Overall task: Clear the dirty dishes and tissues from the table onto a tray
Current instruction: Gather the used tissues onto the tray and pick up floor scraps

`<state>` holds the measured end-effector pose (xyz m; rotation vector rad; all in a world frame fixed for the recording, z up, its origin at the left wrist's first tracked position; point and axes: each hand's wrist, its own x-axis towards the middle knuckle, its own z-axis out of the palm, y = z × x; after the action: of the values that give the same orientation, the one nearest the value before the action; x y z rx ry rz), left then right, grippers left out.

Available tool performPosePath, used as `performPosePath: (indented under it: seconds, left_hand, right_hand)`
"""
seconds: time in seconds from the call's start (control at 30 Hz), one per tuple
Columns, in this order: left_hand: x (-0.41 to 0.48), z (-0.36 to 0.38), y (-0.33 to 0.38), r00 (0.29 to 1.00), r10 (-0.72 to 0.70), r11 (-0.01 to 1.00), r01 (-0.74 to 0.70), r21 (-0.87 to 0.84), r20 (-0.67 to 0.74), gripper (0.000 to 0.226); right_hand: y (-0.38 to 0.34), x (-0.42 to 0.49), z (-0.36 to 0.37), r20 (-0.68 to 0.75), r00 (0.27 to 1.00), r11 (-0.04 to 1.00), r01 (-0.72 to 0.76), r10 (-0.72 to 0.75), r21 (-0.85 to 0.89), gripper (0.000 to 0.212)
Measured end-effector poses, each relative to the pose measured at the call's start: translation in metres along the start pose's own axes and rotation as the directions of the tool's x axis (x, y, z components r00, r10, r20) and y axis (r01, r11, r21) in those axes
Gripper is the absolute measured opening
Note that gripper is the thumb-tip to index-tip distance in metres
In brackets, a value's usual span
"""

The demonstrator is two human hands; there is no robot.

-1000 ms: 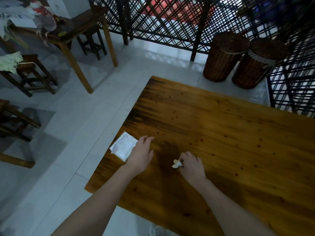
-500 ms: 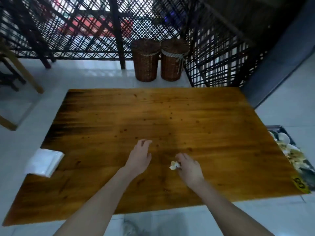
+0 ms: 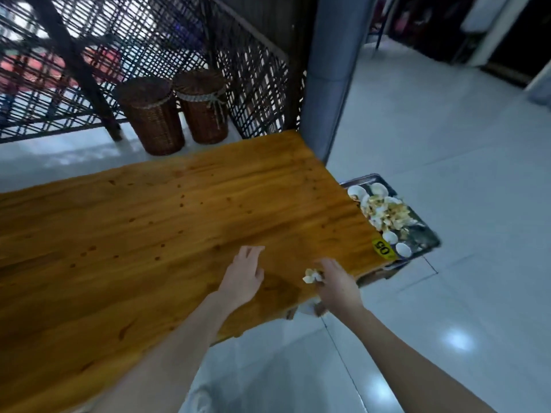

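Two hands are showing in the lower middle of the frame, over one wooden table. The left hand is hanging flat above the tabletop with fingers straight and slightly spread, holding nothing; whether it is touching the wood is hard to tell. The right hand is pinching one small crumpled tissue in its curled fingertips, near the table's lower right edge. One metal tray is sitting at centre right, past the table's right end and lower than it, its near side hidden by the tabletop. It is carrying small white dishes and a heap of yellowish scraps, too blurred to count. One yellow tag reading 05 is sticking to the table corner beside the tray. Two wicker baskets are standing side by side at upper left, the left basket and the right basket. Both forearms are running off the bottom edge
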<state>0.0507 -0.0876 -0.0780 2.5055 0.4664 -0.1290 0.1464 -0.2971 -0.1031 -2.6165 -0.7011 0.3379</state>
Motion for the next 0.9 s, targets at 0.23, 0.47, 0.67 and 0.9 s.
performPosePath:
  seconds: [0.23, 0.47, 0.67, 0.9]
  left_hand:
    - [0.046, 0.027, 0.066, 0.994, 0.081, 0.995, -0.084, 0.05, 0.07, 0.051]
    - [0.114, 0.056, 0.118, 0.978, 0.145, 0.988, -0.15, 0.02, 0.148, 0.054]
    - [0.196, 0.07, 0.16, 0.975, 0.18, 0.983, -0.182, 0.003, 0.133, 0.054]
    - [0.281, 0.083, 0.205, 0.958, 0.23, 0.972, -0.234, 0.005, 0.171, 0.053]
  right_hand:
    - [0.07, 0.002, -0.039, -0.103, 0.988, 0.992, -0.11, 0.116, 0.058, 0.035]
    - [0.124, 0.035, -0.062, -0.134, 0.967, 0.973, -0.203, 0.217, 0.11, 0.029]
    - [0.181, 0.089, -0.099, -0.157, 0.938, 0.951, -0.3, 0.308, 0.075, 0.025]
    - [0.239, 0.137, -0.125, -0.209, 0.898, 0.921, -0.384, 0.388, 0.063, 0.021]
